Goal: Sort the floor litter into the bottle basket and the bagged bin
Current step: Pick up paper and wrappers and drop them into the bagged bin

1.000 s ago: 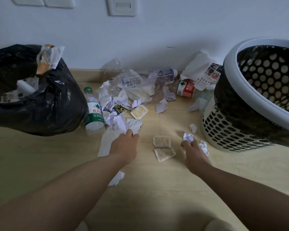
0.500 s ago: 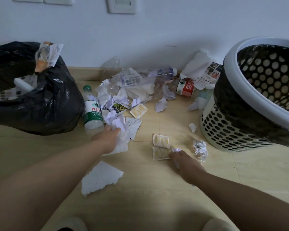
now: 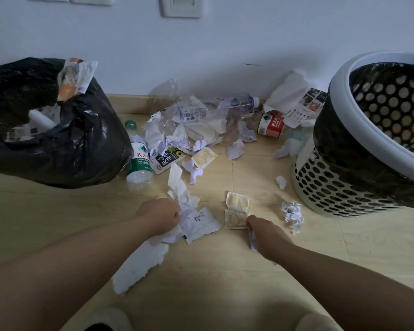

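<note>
My left hand (image 3: 160,215) is closed on a bunch of crumpled white paper scraps (image 3: 181,194) and a white sachet (image 3: 200,224) low over the floor. My right hand (image 3: 267,235) holds a small paper scrap (image 3: 252,242), and its fingertips touch a yellow-white wrapper (image 3: 236,218). A second such wrapper (image 3: 237,200) lies just behind. A crumpled paper ball (image 3: 292,212) sits to the right. The litter pile (image 3: 196,130) lies against the wall with a green-label bottle (image 3: 139,158) and a red-label bottle (image 3: 271,124). The bagged bin (image 3: 339,177) stands at right.
An open black rubbish bag (image 3: 65,144) with litter in it slumps at the left. A torn white sheet (image 3: 139,266) lies under my left forearm. A small paper wad (image 3: 281,181) sits near the bin. The wall (image 3: 225,44) closes off the back.
My left hand has pulled back toward me, dragging paper scraps and the sachet out of the pile. My right hand has moved left from the paper ball to the yellow-white wrappers.
</note>
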